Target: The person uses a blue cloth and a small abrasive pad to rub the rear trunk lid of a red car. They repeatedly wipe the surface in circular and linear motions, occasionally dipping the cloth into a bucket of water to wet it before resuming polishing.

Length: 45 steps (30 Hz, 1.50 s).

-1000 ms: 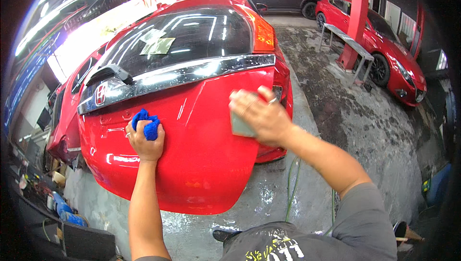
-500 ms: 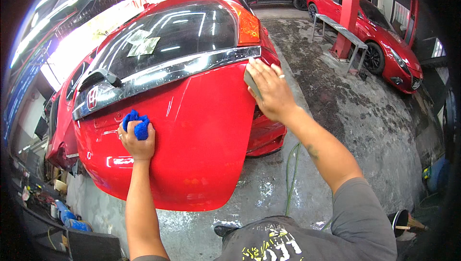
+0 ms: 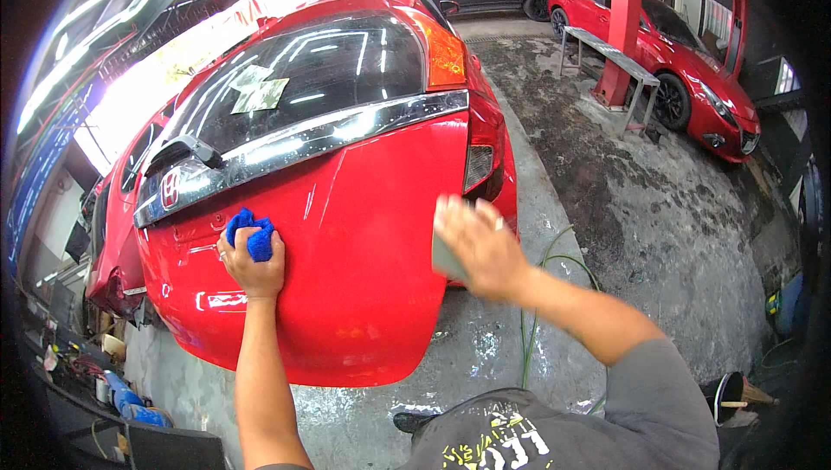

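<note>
A red car's tailgate (image 3: 363, 271) spreads in front of me, its paint glossy. My left hand (image 3: 254, 278) rests on it at the left, fingers closed round a bunched blue cloth (image 3: 260, 245). At the tailgate's right edge is my right hand (image 3: 486, 255), blurred by motion. Under its fingers I hold a flat grey-green pad (image 3: 447, 260) against the paint near the edge; its exact kind does not show. Above both hands runs a dark, shiny trim strip (image 3: 346, 126) with water drops on it.
Above the trim are the rear window (image 3: 338, 59) and its wiper (image 3: 186, 151). A green hose (image 3: 526, 340) lies on the wet floor at right. Farther off stand a metal bench (image 3: 610, 54), a red post (image 3: 621, 28) and another red car (image 3: 705, 80).
My right hand has slid down along the tailgate's right edge with the pad, from just below the trim to well under it. My left hand stays on the cloth.
</note>
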Motion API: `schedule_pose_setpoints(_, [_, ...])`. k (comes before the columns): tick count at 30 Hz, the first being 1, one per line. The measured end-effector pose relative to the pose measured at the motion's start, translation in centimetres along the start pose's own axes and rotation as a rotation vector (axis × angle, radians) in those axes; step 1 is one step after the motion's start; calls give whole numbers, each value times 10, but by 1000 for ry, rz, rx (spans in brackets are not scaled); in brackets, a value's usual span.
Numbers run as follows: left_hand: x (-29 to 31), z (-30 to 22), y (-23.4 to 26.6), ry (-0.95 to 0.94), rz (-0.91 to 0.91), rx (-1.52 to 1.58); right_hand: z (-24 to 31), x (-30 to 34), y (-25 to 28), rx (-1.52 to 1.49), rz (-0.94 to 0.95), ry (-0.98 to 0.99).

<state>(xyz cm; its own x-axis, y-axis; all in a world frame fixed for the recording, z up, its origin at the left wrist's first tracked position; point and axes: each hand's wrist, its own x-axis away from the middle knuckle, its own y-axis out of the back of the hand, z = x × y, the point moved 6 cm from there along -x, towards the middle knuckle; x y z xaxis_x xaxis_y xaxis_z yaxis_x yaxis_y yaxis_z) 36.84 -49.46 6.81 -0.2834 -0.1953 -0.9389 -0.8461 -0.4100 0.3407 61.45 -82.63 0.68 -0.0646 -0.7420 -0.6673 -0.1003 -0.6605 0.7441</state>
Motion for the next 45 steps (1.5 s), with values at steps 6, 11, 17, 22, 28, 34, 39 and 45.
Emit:
schedule_pose_setpoints(6, [3,-1,-8,13,22,-35,-79,-55,17,175,-100,-40])
schedule_pose_setpoints(11, [2,1,-3,56,32,-12,-98,-79,46,102,-198,-31])
schedule_pose_setpoints(17, [1,3,0,24,3,-12,4,-19,8,34,-86,47])
schedule_pose_setpoints(22, [2,3,-5,37,34,-14,-14,-4,1,87,-8,131])
schedule_pose_setpoints(28, [2,5,-8,36,23,-13,-33,-35,14,152,-98,-45])
schedule_pose_setpoints(34, [3,3,-5,23,12,-37,-32,-20,3,122,-40,95])
schedule_pose_setpoints(39, [1,2,-10,2,-4,-13,-62,-60,18,149,-188,-146])
schedule_pose_setpoints(45, [2,3,-1,-7,4,-11,1,7,-9,153,33,136])
